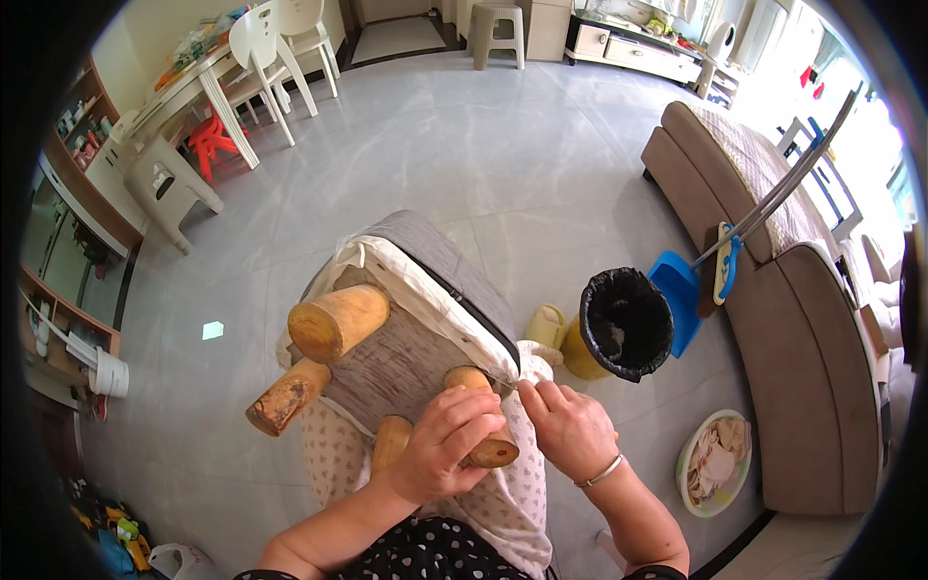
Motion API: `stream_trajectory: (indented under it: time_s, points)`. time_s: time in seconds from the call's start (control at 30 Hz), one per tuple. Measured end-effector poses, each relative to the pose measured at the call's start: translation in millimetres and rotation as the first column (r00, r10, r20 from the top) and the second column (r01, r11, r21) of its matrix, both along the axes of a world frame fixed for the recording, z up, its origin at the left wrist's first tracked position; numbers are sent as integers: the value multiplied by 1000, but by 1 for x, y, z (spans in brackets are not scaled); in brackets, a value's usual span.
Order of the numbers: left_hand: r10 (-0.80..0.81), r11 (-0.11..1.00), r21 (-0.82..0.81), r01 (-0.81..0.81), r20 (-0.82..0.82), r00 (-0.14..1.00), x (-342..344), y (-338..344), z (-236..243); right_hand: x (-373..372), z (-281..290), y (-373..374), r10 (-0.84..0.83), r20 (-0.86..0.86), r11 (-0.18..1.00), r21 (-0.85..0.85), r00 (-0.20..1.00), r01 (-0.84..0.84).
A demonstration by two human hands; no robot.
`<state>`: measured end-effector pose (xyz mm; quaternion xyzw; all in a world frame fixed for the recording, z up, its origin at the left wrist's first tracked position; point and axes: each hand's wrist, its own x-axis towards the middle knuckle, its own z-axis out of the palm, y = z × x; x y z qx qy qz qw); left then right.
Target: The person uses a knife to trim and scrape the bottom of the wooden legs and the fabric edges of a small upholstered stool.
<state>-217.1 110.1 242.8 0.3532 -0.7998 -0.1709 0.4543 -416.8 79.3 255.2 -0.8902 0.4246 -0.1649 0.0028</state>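
Note:
A footstool [454, 253] with a grey fabric cover lies upturned over my lap, its stubby round wooden legs [340, 321] pointing toward me. White lining cloth [411, 275] is gathered along the rim of its grey underside [382, 372]. My left hand [449, 440] is wrapped around the near right leg. Beside that leg, at the edge of the lining, my right hand [570, 420] is closed in a pinch. A thin, short glint shows at its fingertips, too small to name. Patterned pale cloth [333, 454] covers my lap under the stool.
To the right stand a yellow bin [585, 350] with a black liner, a blue dustpan [679, 300], a broom [723, 266] and a brown sofa [802, 387]. A basin [713, 464] of cloths sits nearer. White chairs [261, 43] and a table [184, 92] are far left.

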Motion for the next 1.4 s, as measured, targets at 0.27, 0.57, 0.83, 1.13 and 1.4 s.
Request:
stream_trajectory:
  time_s: [0.27,0.57,0.83,1.13,1.4]
  points:
    - [49,999,11,-50,49,998,-3,5,0,-2,-1,2,-37,-81,996,-87,996,30]
    - [38,999,26,-39,40,998,-2,5,5,10,-23,-1,-72,13,975,-212,997,74]
    - [61,997,51,-62,22,998,-3,2,3,9,-10,0,-147,102,982,133,984,133]
    - [62,997,47,-63,18,998,-3,4,2,-2,3,-5,-25,-14,992,126,1000,26]
    - [98,995,-15,-98,65,993,-6,2,2,4,-1,-6,-31,-155,990,-141,987,9]
